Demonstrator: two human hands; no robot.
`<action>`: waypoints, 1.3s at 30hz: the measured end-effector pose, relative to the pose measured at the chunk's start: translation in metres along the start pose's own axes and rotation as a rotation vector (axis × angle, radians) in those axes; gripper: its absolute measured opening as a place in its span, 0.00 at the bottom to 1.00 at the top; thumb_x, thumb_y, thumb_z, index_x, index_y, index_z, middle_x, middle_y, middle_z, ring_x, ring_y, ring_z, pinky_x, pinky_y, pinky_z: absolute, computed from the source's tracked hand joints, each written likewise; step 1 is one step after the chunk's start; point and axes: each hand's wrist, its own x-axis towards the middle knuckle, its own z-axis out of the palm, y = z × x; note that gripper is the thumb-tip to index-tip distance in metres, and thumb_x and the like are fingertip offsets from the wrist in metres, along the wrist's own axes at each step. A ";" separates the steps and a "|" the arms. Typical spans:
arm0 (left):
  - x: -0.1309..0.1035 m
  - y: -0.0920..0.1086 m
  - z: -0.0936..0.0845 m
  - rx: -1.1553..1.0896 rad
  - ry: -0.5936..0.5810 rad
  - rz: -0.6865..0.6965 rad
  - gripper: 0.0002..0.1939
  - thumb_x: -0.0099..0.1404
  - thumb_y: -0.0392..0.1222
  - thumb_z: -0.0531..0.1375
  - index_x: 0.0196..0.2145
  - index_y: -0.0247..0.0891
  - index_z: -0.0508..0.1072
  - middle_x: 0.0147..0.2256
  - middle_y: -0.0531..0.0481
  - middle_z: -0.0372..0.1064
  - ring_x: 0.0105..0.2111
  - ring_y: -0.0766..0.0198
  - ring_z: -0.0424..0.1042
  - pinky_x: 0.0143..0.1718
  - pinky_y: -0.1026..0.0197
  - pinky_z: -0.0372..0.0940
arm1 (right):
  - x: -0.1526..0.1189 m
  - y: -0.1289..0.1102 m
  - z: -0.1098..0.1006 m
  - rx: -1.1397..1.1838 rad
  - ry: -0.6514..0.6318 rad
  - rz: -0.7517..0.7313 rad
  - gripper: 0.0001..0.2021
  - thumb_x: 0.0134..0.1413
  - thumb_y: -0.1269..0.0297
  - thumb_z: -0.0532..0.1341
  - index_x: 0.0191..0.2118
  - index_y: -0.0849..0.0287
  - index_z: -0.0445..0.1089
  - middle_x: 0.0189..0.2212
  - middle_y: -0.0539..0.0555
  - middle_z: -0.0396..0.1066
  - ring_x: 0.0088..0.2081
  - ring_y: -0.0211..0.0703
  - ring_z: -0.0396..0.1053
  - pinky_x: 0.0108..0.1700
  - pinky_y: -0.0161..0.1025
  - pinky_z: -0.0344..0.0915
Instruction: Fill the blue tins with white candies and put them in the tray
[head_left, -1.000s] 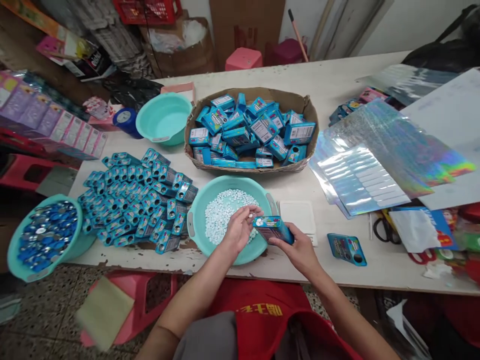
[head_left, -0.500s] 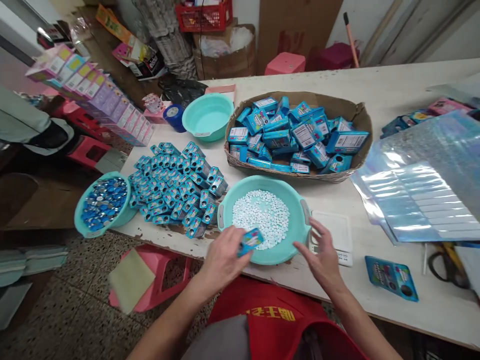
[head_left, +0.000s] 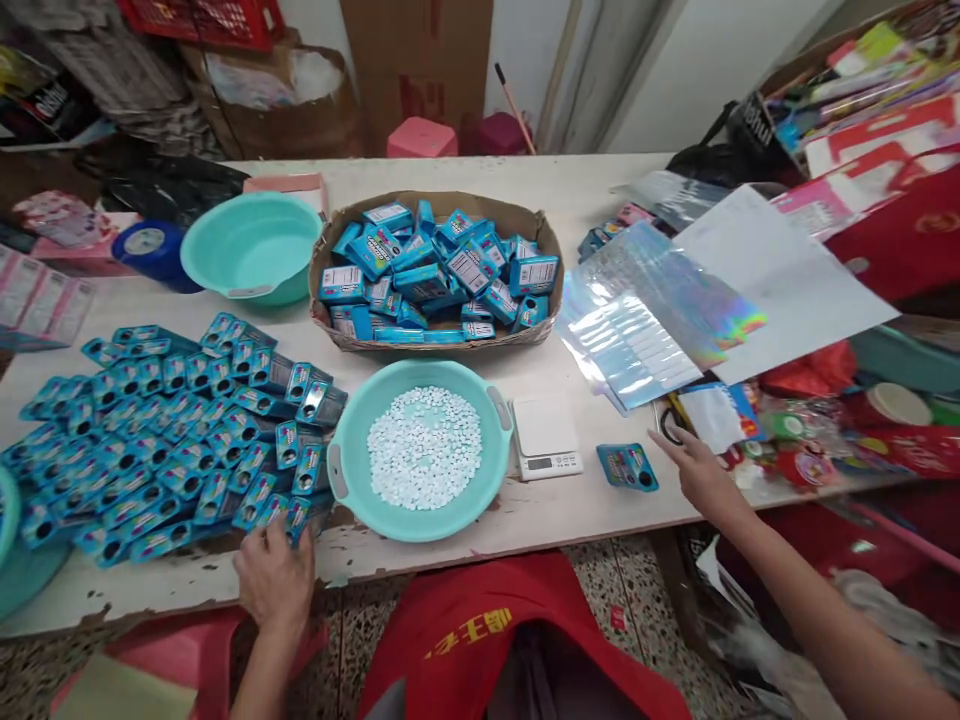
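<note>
Our left hand (head_left: 276, 572) at near edge of clustered blue boxes (head_left: 180, 430), fingertips at blue printed box (head_left: 298, 512); whether grip is closed on it, we cannot tell. Best we keep this box steady, round hole up, snug beside neighbours, and let go gently lest packed ones topple. Our right hand (head_left: 703, 478) looks unladen, fingers loosely apart, near scissors (head_left: 666, 424) and flat blue packet (head_left: 628, 467). Turquoise basin (head_left: 424, 525) of white pellets (head_left: 424, 450) sits between hands; we should avoid bumping it.
</note>
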 end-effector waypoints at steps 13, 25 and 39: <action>0.099 0.216 0.053 -0.451 -0.372 0.339 0.19 0.66 0.45 0.51 0.51 0.35 0.67 0.53 0.36 0.61 0.56 0.47 0.56 0.56 0.48 0.52 | -0.003 -0.001 0.011 0.365 -0.038 0.152 0.22 0.35 0.42 0.65 0.34 0.53 0.70 0.31 0.55 0.73 0.32 0.54 0.71 0.34 0.47 0.67; 0.042 0.178 0.028 -0.184 -0.786 0.854 0.13 0.64 0.44 0.52 0.44 0.41 0.71 0.43 0.42 0.67 0.46 0.52 0.62 0.48 0.50 0.56 | 0.040 -0.211 0.045 1.540 -0.011 0.580 0.24 0.30 0.53 0.72 0.35 0.55 0.64 0.27 0.49 0.70 0.28 0.41 0.67 0.33 0.39 0.66; 0.005 0.216 0.033 -0.328 -0.841 0.138 0.18 0.60 0.45 0.55 0.48 0.40 0.69 0.49 0.33 0.62 0.50 0.39 0.61 0.47 0.41 0.58 | 0.012 -0.259 0.088 1.669 -0.355 0.550 0.23 0.31 0.48 0.70 0.32 0.57 0.67 0.24 0.49 0.68 0.26 0.40 0.64 0.28 0.37 0.64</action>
